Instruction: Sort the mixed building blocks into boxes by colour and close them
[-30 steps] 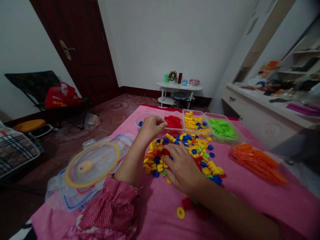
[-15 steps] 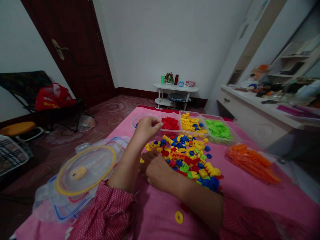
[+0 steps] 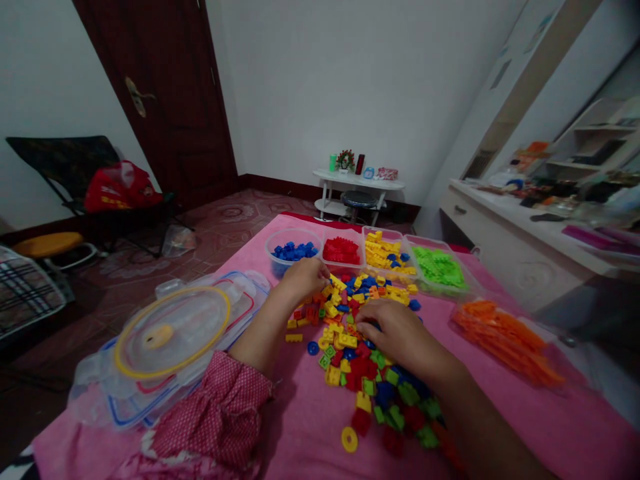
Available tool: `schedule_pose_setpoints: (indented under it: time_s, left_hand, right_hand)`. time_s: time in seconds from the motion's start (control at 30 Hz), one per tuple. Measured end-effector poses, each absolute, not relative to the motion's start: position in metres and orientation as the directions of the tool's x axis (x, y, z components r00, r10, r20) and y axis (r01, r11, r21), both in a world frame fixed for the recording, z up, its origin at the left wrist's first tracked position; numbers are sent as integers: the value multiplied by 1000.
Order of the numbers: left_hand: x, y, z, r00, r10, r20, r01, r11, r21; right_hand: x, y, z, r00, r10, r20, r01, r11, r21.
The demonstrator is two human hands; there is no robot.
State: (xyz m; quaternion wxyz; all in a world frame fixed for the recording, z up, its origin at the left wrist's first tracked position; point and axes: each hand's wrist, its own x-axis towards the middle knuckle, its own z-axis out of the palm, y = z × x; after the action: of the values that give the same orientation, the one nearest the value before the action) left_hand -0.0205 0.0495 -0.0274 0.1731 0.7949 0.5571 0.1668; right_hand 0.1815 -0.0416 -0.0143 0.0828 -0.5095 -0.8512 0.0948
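My left hand (image 3: 306,277) is over the far left edge of a mixed pile of toy building bricks (image 3: 345,340), its fingers bent and drawn together near a long yellow brick (image 3: 338,282). What its fingertips hold, if anything, is hidden. Across the pile, my right hand (image 3: 393,327) reaches in among the bricks, palm down. Its thumb and fingers curl together, and I cannot make out what lies between them. A yellow ring-shaped piece (image 3: 349,439) lies at the near end of the pile. A blue round piece (image 3: 313,348) sits at the pile's left side.
Behind the pile stand a round tub of blue bricks (image 3: 295,252) and boxes of red bricks (image 3: 341,250), yellow bricks (image 3: 383,251) and green bricks (image 3: 439,267). Orange pieces (image 3: 505,340) fill a clear container on the right. Clear lids (image 3: 175,333) are stacked at left on the pink cloth (image 3: 300,427).
My left hand has come down from beside the red box to the pile. My right hand has moved right, and the bricks are spread nearer to me. The blue tub is uncovered to view.
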Motion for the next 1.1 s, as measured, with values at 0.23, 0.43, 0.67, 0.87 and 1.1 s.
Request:
schedule_pose_setpoints:
  time_s: [0.23, 0.43, 0.67, 0.87, 1.1]
  left_hand:
    - [16, 29, -22, 649, 753, 112, 546, -563, 620]
    - [82, -47, -26, 908, 324, 266, 197, -890, 411]
    - [111, -85, -56, 961, 192, 198, 167, -976, 136]
    - [100, -60, -39, 934, 305, 186, 273, -945, 178]
    - [68, -21, -25, 801, 563, 205, 500, -817, 289]
  right_hand:
    - [247, -43, 14, -319, 944, 83, 884, 328, -332]
    - [277, -45, 29, -31, 968, 249, 841, 160, -517]
    - [275, -41, 21, -38, 962, 272, 801, 192, -567]
    - [275, -33, 7, -66, 963, 261, 800, 208, -563]
    - [274, -23, -8, -50, 991, 126, 907, 98, -409]
